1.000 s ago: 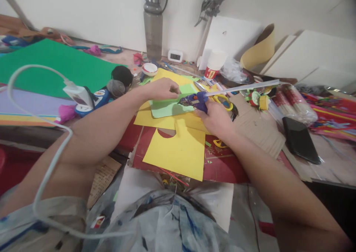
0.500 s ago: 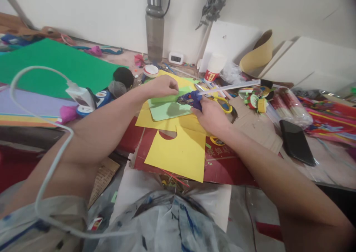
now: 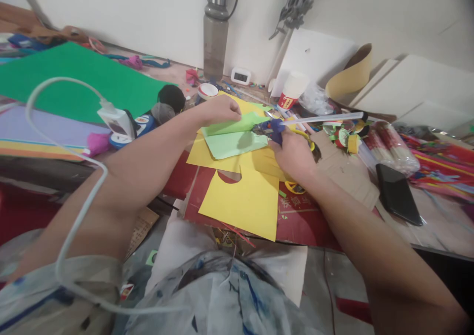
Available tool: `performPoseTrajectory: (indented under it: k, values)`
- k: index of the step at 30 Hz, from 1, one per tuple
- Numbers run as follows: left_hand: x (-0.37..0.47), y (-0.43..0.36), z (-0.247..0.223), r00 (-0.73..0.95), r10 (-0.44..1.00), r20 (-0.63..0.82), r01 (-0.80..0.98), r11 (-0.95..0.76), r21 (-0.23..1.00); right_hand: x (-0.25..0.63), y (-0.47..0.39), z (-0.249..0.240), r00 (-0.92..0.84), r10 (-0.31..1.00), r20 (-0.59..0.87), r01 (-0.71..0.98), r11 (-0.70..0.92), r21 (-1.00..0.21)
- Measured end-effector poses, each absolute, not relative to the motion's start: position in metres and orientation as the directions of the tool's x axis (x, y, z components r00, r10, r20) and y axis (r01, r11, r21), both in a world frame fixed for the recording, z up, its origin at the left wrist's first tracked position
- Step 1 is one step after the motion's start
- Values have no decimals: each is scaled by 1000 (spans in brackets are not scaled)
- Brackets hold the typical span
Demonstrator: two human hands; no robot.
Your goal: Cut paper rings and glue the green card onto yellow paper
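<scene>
Cluttered with craft supplies, the desk runs along a white wall, where a grey water bottle stands upright beside a small white clock. Near the middle, a light green paper lies folded on top of yellow paper sheets, which rest on a red board. The left hand is closed with its fingertips pinching the upper edge of the light green paper. The right hand is wrapped around the handle of a blue glue gun, whose nozzle touches the right end of the green paper; a long clear glue stick juts out of its back toward the right. Yellow-handled scissors lie just behind the right hand. A black phone lies well to the right, near bundled red sticks. To the left, a large green sheet covers the desk, and a white charger with its cable sits beside a blue tape dispenser.
</scene>
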State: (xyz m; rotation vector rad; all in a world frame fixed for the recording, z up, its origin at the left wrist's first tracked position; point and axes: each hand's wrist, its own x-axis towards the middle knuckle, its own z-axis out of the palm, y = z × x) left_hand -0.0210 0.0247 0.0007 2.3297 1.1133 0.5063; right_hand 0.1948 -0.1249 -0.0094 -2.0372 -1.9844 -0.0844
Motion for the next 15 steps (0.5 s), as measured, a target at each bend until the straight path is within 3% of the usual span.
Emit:
performPoseTrajectory:
  k: [6,15]
  values:
    - [-20,23,0,608,784,120,593,-550,589,177,-127,-7,-65,980,190,971,106,-216]
    - [-21,24,0,614,782,110,603,-554,574,211,-135,5,79,972,223,974,-27,-226]
